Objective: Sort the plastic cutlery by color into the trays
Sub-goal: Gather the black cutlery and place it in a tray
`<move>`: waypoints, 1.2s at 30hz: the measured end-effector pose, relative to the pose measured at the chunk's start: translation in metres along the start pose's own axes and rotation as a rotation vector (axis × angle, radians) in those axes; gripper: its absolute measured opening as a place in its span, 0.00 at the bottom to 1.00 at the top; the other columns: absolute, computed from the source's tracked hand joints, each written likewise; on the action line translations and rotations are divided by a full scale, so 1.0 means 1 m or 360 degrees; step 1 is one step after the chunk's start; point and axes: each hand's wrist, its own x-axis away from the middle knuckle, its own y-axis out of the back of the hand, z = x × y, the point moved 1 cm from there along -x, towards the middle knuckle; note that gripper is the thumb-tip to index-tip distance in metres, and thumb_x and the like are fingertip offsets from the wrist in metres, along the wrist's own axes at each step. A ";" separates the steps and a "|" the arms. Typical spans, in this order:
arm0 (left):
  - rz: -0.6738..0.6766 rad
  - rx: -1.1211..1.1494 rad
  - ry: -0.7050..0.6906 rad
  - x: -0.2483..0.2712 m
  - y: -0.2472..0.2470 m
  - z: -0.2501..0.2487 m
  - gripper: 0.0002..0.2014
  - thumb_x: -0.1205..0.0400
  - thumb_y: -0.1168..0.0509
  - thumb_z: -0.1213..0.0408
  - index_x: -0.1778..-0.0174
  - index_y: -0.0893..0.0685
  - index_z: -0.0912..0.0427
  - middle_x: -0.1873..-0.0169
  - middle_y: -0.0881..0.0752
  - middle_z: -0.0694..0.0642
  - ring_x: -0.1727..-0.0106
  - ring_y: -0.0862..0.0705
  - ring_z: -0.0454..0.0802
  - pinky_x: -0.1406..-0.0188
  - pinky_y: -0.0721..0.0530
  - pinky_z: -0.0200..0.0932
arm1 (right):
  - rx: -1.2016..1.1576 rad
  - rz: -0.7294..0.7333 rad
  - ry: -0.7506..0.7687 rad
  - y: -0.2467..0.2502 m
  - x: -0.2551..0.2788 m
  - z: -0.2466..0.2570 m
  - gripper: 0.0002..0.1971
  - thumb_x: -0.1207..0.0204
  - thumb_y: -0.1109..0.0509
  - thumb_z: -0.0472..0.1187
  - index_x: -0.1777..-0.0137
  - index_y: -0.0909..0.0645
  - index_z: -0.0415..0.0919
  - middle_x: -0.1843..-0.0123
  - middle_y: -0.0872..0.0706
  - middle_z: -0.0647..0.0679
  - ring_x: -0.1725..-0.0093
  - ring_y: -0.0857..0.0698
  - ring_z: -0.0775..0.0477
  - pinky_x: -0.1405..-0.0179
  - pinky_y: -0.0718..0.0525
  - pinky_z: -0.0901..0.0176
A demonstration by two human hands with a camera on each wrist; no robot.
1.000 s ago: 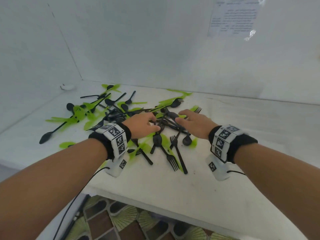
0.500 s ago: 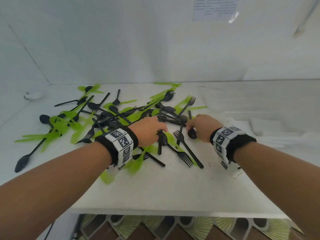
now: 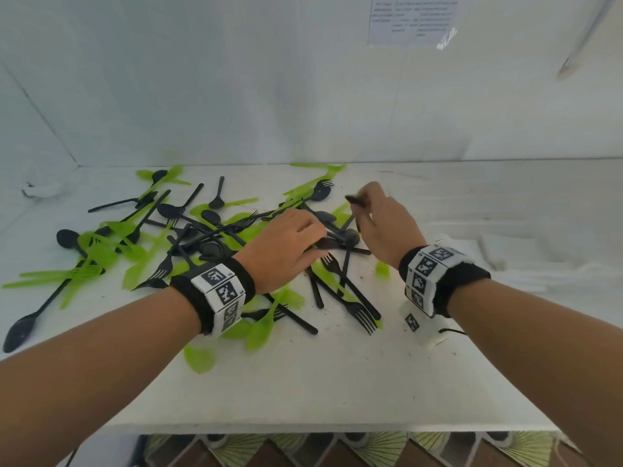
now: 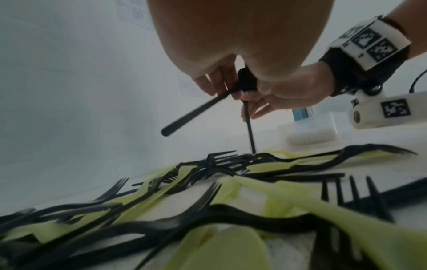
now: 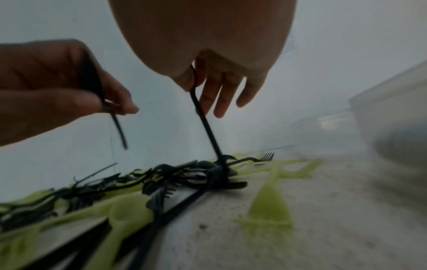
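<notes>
The right hand (image 3: 384,227), right of frame centre in the head view, pinches a black utensil (image 5: 205,118) between thumb and forefinger; its other fingers (image 5: 249,91) hang straight. The utensil's handle slants down, and its lower end touches the cutlery pile (image 3: 209,237). The left hand (image 3: 286,247), at frame centre, is curled around another black piece (image 4: 191,113), whose handle points down-left clear of the pile in the left wrist view. The two hands sit just beside each other above the right end of the pile.

The pile, black and green forks and spoons mixed, lies on the white table (image 3: 337,382), spreading from frame centre to the left edge. A black fork (image 3: 357,315) lies below the hands. A clear container (image 4: 312,131) stands at the right of the left wrist view. A printed sheet (image 3: 414,18) hangs on the wall, upper right.
</notes>
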 end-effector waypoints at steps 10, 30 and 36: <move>0.0207 0.0430 0.0663 0.031 0.015 0.009 0.20 0.15 0.37 0.62 0.28 0.35 0.49 0.62 0.22 0.52 0.67 0.24 0.45 0.65 0.23 0.47 | 0.0285 0.0733 -0.0519 -0.043 -0.006 -0.011 0.28 0.16 0.34 0.59 0.27 0.30 0.39 0.39 0.15 0.40 0.48 0.16 0.40 0.51 0.18 0.50; 0.0512 -0.0124 0.0329 -0.032 -0.018 0.024 0.08 0.14 0.42 0.57 0.46 0.17 0.49 0.54 0.19 0.47 0.52 0.18 0.51 0.59 0.22 0.47 | -0.0491 -0.0105 -0.0756 -0.030 -0.003 -0.016 0.22 0.21 0.31 0.40 0.31 0.33 0.40 0.62 0.15 0.48 0.60 0.14 0.46 0.55 0.17 0.49; 0.0859 -0.0255 0.0454 -0.065 -0.042 0.025 0.16 0.14 0.44 0.52 0.34 0.20 0.53 0.46 0.13 0.56 0.47 0.14 0.60 0.48 0.13 0.55 | -0.0372 -0.0098 -0.0791 -0.023 -0.006 -0.027 0.13 0.18 0.33 0.42 0.39 0.30 0.40 0.64 0.16 0.48 0.67 0.16 0.49 0.67 0.22 0.55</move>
